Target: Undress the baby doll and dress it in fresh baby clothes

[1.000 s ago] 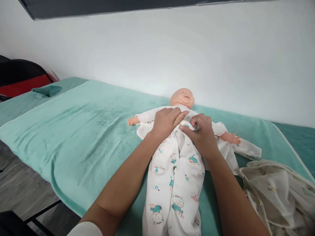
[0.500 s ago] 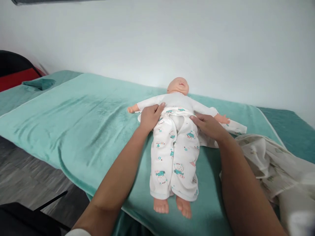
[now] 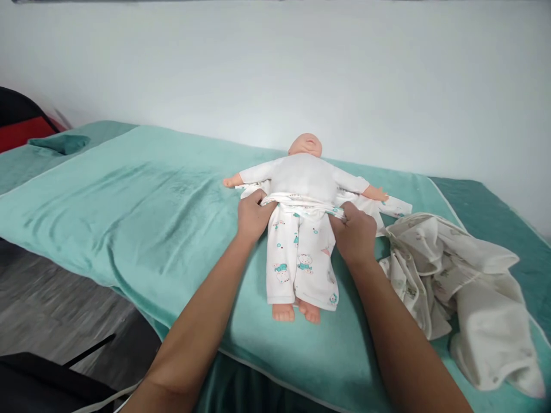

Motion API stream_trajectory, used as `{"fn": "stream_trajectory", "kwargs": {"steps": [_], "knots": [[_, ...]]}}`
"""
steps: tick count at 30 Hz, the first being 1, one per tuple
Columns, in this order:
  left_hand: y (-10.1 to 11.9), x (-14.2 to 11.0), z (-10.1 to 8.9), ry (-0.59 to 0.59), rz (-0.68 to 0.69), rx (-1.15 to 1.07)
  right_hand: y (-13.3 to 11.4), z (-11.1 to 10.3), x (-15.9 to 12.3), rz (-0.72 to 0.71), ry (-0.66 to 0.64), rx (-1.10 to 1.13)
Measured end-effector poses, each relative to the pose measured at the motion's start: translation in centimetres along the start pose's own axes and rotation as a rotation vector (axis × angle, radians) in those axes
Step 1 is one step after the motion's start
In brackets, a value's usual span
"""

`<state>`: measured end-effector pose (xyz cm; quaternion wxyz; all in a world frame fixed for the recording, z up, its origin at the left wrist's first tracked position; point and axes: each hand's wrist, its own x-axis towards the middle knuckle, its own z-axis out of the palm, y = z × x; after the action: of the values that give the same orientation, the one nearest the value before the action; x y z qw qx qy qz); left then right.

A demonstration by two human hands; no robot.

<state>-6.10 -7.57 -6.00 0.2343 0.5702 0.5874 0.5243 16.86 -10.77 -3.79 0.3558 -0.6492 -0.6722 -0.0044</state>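
Note:
A baby doll [image 3: 305, 175] in a white long-sleeved top lies on its back, head toward the wall, arms spread. It wears white baby pants [image 3: 301, 258] printed with small bears; its bare feet stick out below the cuffs. My left hand [image 3: 253, 217] is closed on the pants' waistband at the doll's hip on the left. Opposite it, my right hand [image 3: 353, 232] grips the waistband at the other hip. The band is bunched and stretched between both hands across the belly. Under the doll's back and arms lies a spread printed baby shirt [image 3: 398, 207].
Crumpled cream baby clothes or cloth [image 3: 456, 275] lie on the right of the bed. A green plush sheet [image 3: 172, 189] covers the bed, which stands against a white wall [image 3: 258, 69]. A black and red chair [image 3: 21, 129] is at the far left, a black object [image 3: 47, 384] at lower left.
Both hands have closed on the waistband and pulled it down and outward, bunching it. More of the white top shows at the belly. The view has shifted slightly.

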Motion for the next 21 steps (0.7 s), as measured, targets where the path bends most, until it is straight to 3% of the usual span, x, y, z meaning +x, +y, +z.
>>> {"fn": "stream_trajectory", "kwargs": {"steps": [3, 5, 10, 13, 17, 21], "knots": [[0.3, -0.5, 0.4, 0.062, 0.023, 0.026, -0.2, 0.2, 0.0, 0.074, 0.003, 0.111], [0.4, -0.7, 0.1, -0.020, 0.015, -0.053, 0.2, 0.0, 0.0, 0.119, -0.110, 0.273], [0.5, -2.2, -1.7, -0.317, -0.078, -0.183, 1.5, -1.8, -1.1, 0.111, -0.539, 0.528], [0.6, -3.4, -2.5, -0.348, -0.046, -0.204, 1.3, -2.8, -2.3, 0.124, -0.638, 0.555], [0.8, -4.4, -2.4, -0.280, 0.083, -0.096, 0.0, -2.5, -4.2, 0.059, -0.476, 0.492], [0.5, -4.4, -1.6, -0.078, 0.156, 0.018, -1.3, -1.4, -5.5, 0.023, -0.042, 0.382]]}}
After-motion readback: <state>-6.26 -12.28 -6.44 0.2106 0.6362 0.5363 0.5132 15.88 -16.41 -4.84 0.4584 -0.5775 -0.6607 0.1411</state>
